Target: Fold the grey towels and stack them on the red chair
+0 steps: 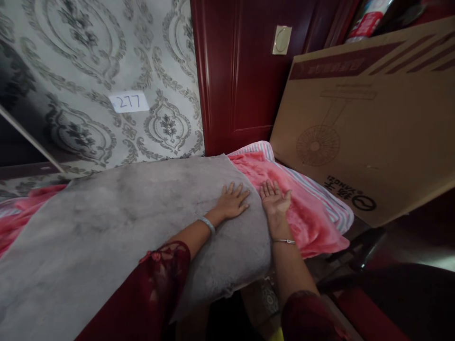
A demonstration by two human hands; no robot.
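My left hand [232, 202] lies palm down with fingers spread on a grey plush blanket [142, 208], near its right edge. A bracelet circles that wrist. Just right of it, my right hand [275, 199] is turned palm up, fingers stretched out, at the border between the grey blanket and a pink plush blanket [305, 213]. Beneath the pink one, a striped cloth [334, 206] shows along the right side. Neither hand grips anything. The grey blanket lies mostly flat, with faint darker creases.
A large cardboard box [373, 123] leans at the right, close to the blankets. Behind stand a dark red panel [245, 71] and a patterned wall [156, 61] bearing a paper label [130, 102] marked 277. More pink cloth [31, 208] shows at the left.
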